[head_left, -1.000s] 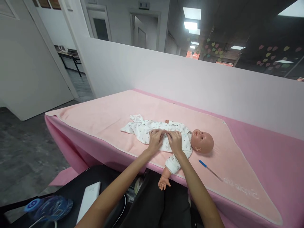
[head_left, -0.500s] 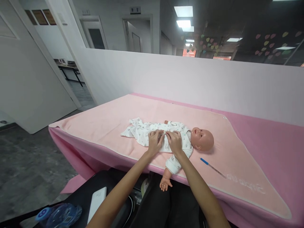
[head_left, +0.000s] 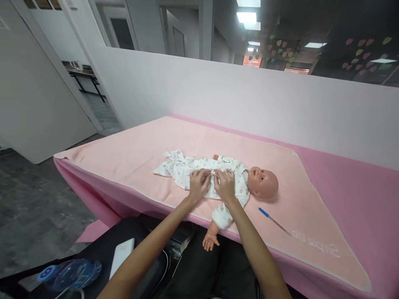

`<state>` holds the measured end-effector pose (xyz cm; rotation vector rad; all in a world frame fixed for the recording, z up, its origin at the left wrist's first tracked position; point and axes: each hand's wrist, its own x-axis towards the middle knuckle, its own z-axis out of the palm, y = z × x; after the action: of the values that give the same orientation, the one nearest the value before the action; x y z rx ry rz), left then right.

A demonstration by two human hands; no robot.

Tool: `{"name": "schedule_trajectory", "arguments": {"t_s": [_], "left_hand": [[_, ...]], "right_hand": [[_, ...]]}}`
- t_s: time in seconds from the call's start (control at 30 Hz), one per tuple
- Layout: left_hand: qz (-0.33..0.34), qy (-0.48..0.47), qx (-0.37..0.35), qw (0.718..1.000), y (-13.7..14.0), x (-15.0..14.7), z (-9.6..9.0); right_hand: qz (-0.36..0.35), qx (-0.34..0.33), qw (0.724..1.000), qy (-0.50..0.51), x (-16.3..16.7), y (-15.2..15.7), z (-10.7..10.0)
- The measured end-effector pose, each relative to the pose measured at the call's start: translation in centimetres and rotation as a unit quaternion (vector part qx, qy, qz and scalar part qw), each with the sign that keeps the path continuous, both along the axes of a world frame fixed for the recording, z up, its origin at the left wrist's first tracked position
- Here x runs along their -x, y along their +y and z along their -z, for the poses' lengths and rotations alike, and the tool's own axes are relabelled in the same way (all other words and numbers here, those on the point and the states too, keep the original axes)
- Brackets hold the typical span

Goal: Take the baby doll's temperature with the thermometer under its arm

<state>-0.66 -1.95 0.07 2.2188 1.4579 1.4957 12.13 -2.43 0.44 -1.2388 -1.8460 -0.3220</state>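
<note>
White printed suit [head_left: 181, 171] is on the doll [head_left: 263, 182], which lies face up on the blanket [head_left: 134, 149] over the tabletop [head_left: 358, 199], head right. Both sleeves are on; whether the front is fastened is hidden. There, the fingers of the left hand [head_left: 198, 185] and right hand [head_left: 225, 185] pinch fabric, nearly meeting. Doll's near arm [head_left: 211, 238] juts past the near edge, beside the right forearm; a blue-handled stick [head_left: 274, 221] lies near right, apart.
</note>
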Motion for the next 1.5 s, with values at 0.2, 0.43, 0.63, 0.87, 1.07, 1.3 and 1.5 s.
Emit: {"name": "schedule_trajectory", "arguments": {"t_s": [0.2,0.43,0.63,0.87,1.07,1.3,1.5], "left_hand": [[-0.006,0.025,0.033,0.999,-0.1,0.0,-0.1],[0.017,0.028,0.058,0.998,-0.4,0.1,-0.3],[0.032,0.025,0.087,0.995,-1.0,0.2,-1.1],[0.002,0.081,0.045,0.996,-1.1,1.0,-1.1],[-0.046,0.002,0.029,0.999,-0.6,2.5,-0.9],[0.054,-0.142,0.085,0.985,-0.3,2.6,-1.0],[0.008,-0.065,0.096,0.993,-0.8,2.1,-1.1]], "right_hand": [[-0.012,0.028,0.999,0.011,0.0,-0.2,0.0],[-0.015,0.035,0.999,0.027,-0.1,-0.3,-0.1],[-0.036,0.049,0.997,0.041,-0.1,-0.7,-0.3],[0.002,-0.013,0.996,0.09,0.1,-0.8,-0.2],[0.033,0.0,0.995,0.09,0.0,-1.1,-0.4],[0.06,0.037,0.997,0.02,0.0,-1.1,-0.4],[0.062,0.057,0.996,0.015,-0.2,-1.2,-0.6]]}}
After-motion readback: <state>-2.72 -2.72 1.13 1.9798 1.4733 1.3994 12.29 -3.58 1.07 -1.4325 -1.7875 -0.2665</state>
